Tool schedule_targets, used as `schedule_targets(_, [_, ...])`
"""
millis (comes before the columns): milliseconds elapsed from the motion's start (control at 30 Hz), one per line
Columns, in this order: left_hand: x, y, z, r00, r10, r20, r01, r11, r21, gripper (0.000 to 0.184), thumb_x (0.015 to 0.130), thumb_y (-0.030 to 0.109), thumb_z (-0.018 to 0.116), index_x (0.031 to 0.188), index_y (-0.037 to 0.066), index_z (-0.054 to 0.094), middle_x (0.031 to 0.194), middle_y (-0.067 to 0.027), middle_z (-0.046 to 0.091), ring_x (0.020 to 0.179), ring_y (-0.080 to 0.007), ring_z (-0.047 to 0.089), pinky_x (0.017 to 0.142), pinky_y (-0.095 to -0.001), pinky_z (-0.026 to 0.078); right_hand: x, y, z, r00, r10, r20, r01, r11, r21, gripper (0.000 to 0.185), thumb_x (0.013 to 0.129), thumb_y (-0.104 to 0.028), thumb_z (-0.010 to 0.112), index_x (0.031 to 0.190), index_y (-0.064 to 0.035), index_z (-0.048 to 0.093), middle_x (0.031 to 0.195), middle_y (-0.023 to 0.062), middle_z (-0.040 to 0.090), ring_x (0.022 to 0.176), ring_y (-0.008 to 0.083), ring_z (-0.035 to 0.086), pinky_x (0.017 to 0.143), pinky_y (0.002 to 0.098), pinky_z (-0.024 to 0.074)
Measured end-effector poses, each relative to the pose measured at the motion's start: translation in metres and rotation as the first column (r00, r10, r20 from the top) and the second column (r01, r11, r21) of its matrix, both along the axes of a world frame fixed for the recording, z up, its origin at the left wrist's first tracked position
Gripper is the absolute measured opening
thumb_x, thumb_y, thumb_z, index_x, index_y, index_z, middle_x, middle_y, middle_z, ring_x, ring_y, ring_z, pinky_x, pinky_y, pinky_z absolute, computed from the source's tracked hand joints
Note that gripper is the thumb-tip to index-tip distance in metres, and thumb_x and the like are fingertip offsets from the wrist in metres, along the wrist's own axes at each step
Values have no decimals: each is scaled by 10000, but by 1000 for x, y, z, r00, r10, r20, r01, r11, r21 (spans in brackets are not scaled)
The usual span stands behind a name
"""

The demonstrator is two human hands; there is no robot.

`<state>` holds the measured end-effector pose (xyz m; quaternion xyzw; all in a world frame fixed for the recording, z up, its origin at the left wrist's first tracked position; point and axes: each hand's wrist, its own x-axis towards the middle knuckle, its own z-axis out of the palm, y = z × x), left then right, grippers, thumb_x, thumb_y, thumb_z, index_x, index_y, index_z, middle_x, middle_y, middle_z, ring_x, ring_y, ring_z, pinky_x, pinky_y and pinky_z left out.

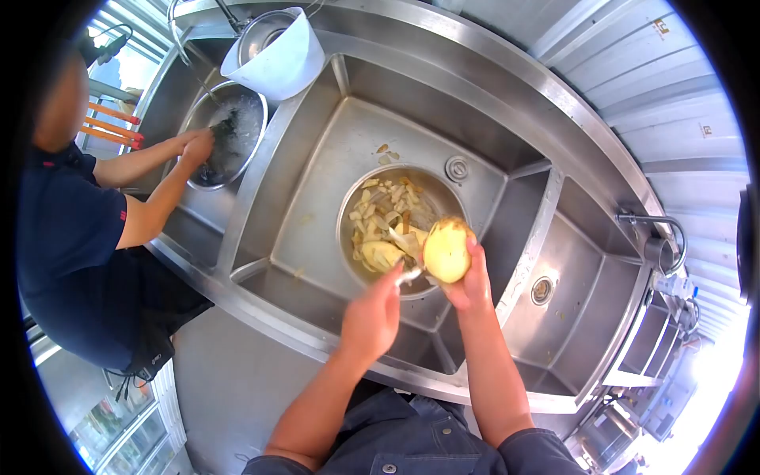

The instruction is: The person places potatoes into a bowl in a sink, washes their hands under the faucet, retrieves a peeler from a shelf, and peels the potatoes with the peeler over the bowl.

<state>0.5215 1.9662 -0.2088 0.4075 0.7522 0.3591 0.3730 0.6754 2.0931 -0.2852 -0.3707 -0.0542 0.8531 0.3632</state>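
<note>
In the head view, my right hand (476,279) grips a large peeled potato (446,252) with some brown skin left at its top edge. My left hand (370,321), slightly blurred, is closed around a small peeler (409,275) whose light-coloured part shows beside the potato; most of it is hidden by the fingers. Below both hands stands a round metal bowl (345,237) in the middle sink basin. Potato peelings (378,207) lie in it, together with another peeled yellow potato (381,255).
At the left, a co-worker's hands (199,147) are in a water-filled metal bowl (262,131). A white bucket (285,67) stands behind that bowl. A divider (526,249) separates the middle basin from the right basin (554,317), which has a faucet (673,226). Peel scraps (385,150) lie near the drain (457,169).
</note>
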Motion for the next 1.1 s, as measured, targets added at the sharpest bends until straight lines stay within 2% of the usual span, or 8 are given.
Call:
schedule_targets(100, [-27, 21, -3, 997, 11, 79, -14, 999, 33, 325, 1020, 105, 552, 1339, 67, 600, 1140, -202, 709, 1017, -327, 708, 880, -337, 533, 8, -5, 12, 979, 205, 16, -205, 972, 110, 554, 963, -305, 618, 1397, 9, 479, 1320, 183, 614, 1200, 343, 618, 1048, 507, 501])
schedule_targets(167, [-34, 25, -1, 995, 21, 102, -23, 1000, 16, 326, 1038, 125, 541, 1354, 58, 588, 1170, -195, 704, 1067, -270, 703, 905, -333, 522, 15, -3, 15, 966, 258, -30, -252, 959, 127, 589, 927, -236, 651, 1411, 34, 453, 1319, 185, 609, 1207, 313, 618, 1053, 476, 499])
schedule_targets(300, [-25, 19, -18, 993, 34, 117, -43, 996, 73, 338, 1050, 134, 533, 1374, 49, 572, 1117, -167, 704, 952, -201, 680, 869, -318, 522, 12, 4, 28, 918, 344, 198, -378, 911, 166, 656, 853, -127, 769, 1407, 20, 449, 1302, 140, 611, 1182, 255, 626, 1035, 394, 515])
schedule_targets(433, [-12, 15, -1, 964, 37, 262, -40, 999, 6, 338, 1051, 124, 526, 1377, 51, 572, 1047, -150, 695, 877, -189, 657, 835, -301, 513, 14, 9, 26, 925, 218, 311, -311, 904, 292, 717, 856, -254, 820, 1401, 4, 432, 1261, 126, 620, 1165, 244, 629, 1028, 396, 520])
schedule_targets(533, [-1, 7, -3, 960, -13, 281, 12, 1000, 5, 340, 1045, 109, 526, 1377, 48, 574, 1065, -164, 704, 877, -210, 668, 833, -304, 516, 16, 11, 18, 968, 120, 220, -184, 935, 302, 736, 867, -396, 807, 1383, 0, 464, 1261, 132, 621, 1171, 258, 627, 1016, 412, 529])
schedule_targets(667, [14, -3, -6, 943, -150, 299, 119, 986, 119, 351, 1031, 78, 542, 1375, 23, 574, 1166, -172, 710, 965, -212, 694, 878, -296, 516, 11, 7, 15, 985, 51, 165, -99, 948, 302, 706, 905, -444, 755, 1387, -7, 483, 1286, 137, 619, 1194, 273, 617, 1022, 434, 526])
schedule_targets(867, [-7, -3, 3, 951, 7, 310, -13, 1000, 17, 350, 1035, 75, 535, 1380, 22, 567, 1154, -139, 707, 932, -142, 650, 859, -262, 499, 17, 8, -5, 999, -29, 18, 26, 990, 137, 684, 953, -663, 541, 1354, -109, 571, 1299, 96, 630, 1188, 289, 608, 998, 453, 516])
schedule_targets(1100, [-20, -3, -1, 946, 47, 322, -60, 998, 32, 350, 1050, 82, 521, 1394, 26, 554, 1061, -57, 671, 840, -89, 535, 817, -227, 458, 19, 6, -8, 998, -56, -14, 56, 998, 19, 705, 929, -708, 538, 1276, -97, 595, 1182, 105, 649, 1098, 292, 620, 904, 439, 545])
